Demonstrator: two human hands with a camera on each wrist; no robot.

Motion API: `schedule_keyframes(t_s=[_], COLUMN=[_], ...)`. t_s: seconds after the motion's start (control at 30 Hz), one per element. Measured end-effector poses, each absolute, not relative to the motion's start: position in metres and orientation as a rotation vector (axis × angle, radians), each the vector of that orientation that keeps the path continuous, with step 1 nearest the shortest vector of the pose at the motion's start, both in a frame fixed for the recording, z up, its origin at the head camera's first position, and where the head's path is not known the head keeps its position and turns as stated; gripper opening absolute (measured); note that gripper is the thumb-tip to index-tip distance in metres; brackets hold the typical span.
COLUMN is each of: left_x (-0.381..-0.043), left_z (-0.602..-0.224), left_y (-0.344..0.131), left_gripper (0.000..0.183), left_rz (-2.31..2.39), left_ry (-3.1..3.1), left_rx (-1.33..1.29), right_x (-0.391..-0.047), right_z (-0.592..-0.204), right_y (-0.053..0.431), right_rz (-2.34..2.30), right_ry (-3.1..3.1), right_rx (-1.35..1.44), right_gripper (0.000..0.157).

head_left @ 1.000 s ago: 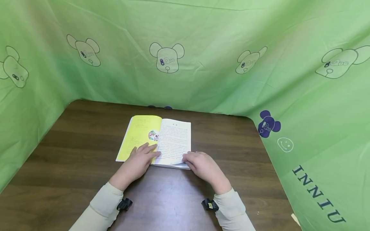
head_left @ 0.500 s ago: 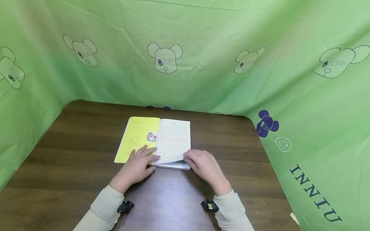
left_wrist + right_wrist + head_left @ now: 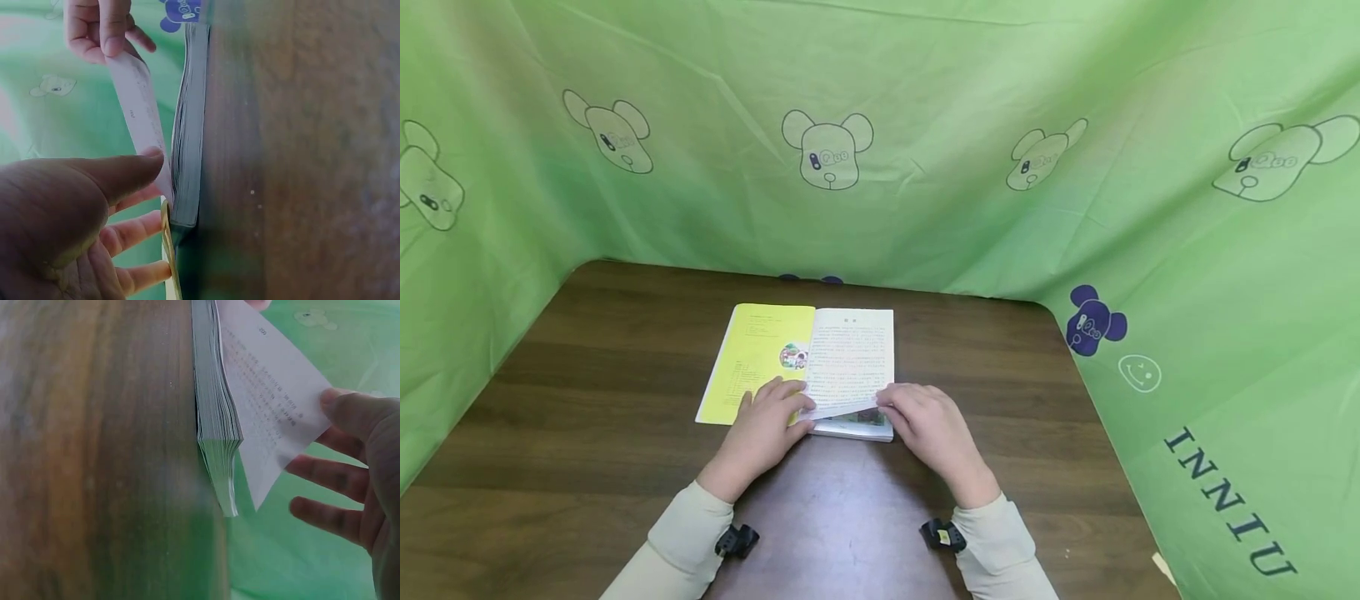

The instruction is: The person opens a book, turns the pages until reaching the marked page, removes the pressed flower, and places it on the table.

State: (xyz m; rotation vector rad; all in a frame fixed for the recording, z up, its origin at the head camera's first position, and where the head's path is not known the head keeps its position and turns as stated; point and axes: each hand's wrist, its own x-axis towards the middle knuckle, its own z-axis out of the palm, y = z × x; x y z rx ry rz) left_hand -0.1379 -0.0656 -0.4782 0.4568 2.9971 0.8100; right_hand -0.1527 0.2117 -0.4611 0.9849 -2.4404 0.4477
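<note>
An open book (image 3: 850, 354) lies on the brown table, a yellow page (image 3: 760, 350) on its left and a white printed page on its right. My right hand (image 3: 928, 421) pinches the lower right corner of that white page (image 3: 275, 406), thumb on one face and fingers on the other. The page is lifted off the thick stack beneath, where part of a picture shows. My left hand (image 3: 763, 425) rests with spread fingers on the lower yellow page near the spine. In the left wrist view its thumb (image 3: 134, 172) is by the lifted page's lower edge.
The wooden table (image 3: 587, 375) extends on all sides of the book. Green cloth (image 3: 925, 233) printed with bear heads hangs behind and at both sides. A small pale object (image 3: 1165, 568) is at the table's right edge. Black wrist devices (image 3: 737, 542) sit on both cuffs.
My right hand has raised the page corner higher, so more of the picture beneath shows. My left hand has stayed on the yellow page, with its thumb shifted slightly towards the book.
</note>
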Motion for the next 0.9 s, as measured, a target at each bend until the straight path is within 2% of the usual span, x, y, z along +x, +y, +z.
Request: schedule_keyframes(t_s=[0.37,0.63,0.8,0.9], left_x=[-0.142,-0.146,-0.146,-0.147], left_z=[-0.483,-0.479,-0.475,-0.475], left_y=[-0.07,-0.076,-0.08,-0.084], left_gripper=[0.02,0.031,0.046,0.072], left_rz=[0.915,1.233,1.343,1.416], left_ry=[2.979,2.933,2.933,2.935], left_rx=[0.467,0.304,0.193,0.156], right_x=[-0.154,-0.155,-0.156,-0.156], right_z=[-0.459,-0.463,-0.467,-0.468], right_y=[0.213,0.214,0.214,0.214], right_rz=[0.572,0.696,0.73,0.718], right_ry=[-2.354,-2.485,-2.557,-2.596], right_rx=[0.847,0.804,0.791,0.785], right_gripper=[0.023,0.021,0.023,0.024])
